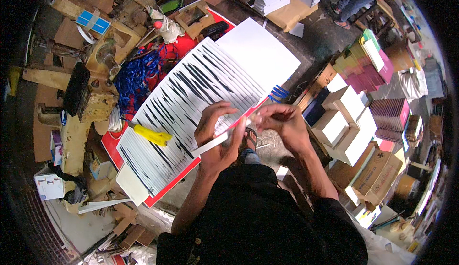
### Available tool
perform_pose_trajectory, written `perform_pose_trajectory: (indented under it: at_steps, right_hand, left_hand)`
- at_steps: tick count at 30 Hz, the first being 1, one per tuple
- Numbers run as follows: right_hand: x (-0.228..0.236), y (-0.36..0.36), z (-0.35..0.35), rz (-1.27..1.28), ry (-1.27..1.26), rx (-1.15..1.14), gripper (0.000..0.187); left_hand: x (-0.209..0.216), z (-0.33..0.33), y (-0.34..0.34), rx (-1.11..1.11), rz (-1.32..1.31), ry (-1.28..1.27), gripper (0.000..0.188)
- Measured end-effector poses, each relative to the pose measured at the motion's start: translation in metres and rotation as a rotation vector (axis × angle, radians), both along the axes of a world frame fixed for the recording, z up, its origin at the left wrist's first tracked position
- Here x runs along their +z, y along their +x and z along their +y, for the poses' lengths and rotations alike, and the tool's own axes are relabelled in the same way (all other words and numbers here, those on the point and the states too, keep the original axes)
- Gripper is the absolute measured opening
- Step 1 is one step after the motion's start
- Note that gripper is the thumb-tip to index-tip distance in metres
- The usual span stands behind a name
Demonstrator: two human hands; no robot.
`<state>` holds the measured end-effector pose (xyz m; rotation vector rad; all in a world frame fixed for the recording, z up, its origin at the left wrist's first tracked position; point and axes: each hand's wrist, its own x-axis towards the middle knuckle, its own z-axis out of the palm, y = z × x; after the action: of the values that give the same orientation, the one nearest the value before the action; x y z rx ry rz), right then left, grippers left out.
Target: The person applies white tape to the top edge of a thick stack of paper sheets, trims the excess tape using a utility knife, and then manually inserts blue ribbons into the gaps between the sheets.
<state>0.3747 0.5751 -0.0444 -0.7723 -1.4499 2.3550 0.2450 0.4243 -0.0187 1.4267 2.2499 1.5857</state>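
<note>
Centre of frame: white strip [212,145], gripped in left hand [215,159] | long axis lower left to upper right | upper end toward right hand [286,125], whose grasp is indeterminable

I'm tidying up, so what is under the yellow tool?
Overlapping white sheets with black streaks lie under the yellow tool; its body hides the patch directly beneath.
</note>
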Motion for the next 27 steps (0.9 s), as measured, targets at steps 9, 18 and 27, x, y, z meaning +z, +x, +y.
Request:
perform_pose_trajectory:
  at_steps: [9,18,27]
  right_hand:
    - [-0.039,-0.029,0.049,-0.17,0.656,-0.22,0.026]
    - [-0.042,-0.029,0.048,-0.249,0.699,-0.175,0.019]
    - [-0.054,-0.026,0.042,-0.165,0.718,-0.314,0.019]
  left_hand:
    - [-0.045,0.028,-0.006,0.207,0.147,-0.107,0.02]
    - [-0.052,0.028,-0.001,0.248,0.1,-0.195,0.019]
    - [-0.053,0.032,0.001,0.248,0.197,-0.184,0.019]
